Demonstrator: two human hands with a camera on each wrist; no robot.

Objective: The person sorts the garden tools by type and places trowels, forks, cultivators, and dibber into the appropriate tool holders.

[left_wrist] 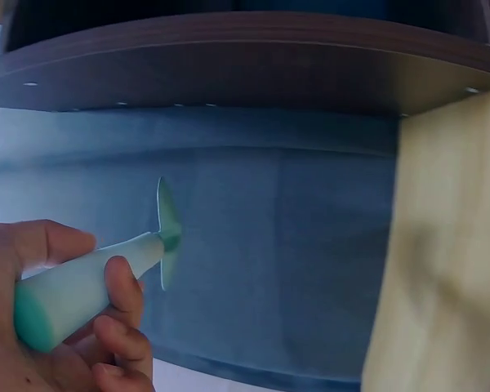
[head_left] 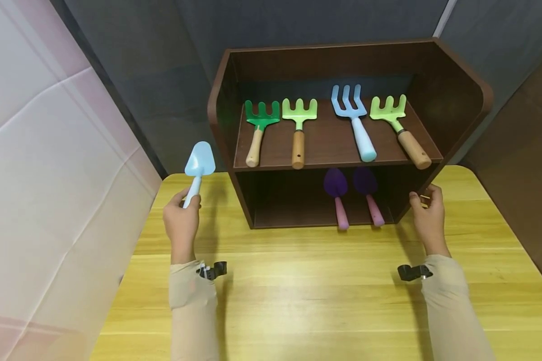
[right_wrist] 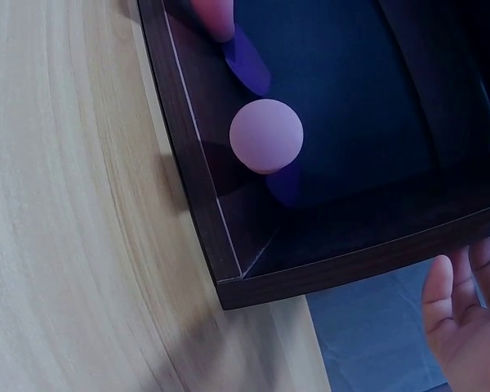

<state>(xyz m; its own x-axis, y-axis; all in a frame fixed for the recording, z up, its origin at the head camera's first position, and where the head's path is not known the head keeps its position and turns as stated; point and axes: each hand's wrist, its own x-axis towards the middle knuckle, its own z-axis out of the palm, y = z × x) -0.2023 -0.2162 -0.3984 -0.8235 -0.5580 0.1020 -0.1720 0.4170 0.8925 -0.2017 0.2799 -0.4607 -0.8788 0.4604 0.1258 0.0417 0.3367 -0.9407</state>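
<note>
My left hand (head_left: 182, 220) grips the handle of a light blue hand trowel (head_left: 200, 159), its blade pointing up, to the left of a dark brown two-tier shelf (head_left: 280, 224). In the left wrist view the fingers (left_wrist: 124, 287) wrap the pale handle and the blade shows edge-on. At the shelf's right side is my right hand (head_left: 430, 220), holding nothing. Its fingertips (right_wrist: 438, 278) reach the outer side panel in the right wrist view; whether they press on it I cannot tell. Two purple trowels with pink handles (head_left: 341, 214) lie on the lower tier.
On the upper tier lie a dark green hand rake (head_left: 262, 118), a light green rake (head_left: 299, 111), a light blue hand fork (head_left: 361, 135) and another light green rake (head_left: 388, 111). The shelf stands on a wooden table (head_left: 311, 301). A pale wall panel (head_left: 49, 175) rises at the left.
</note>
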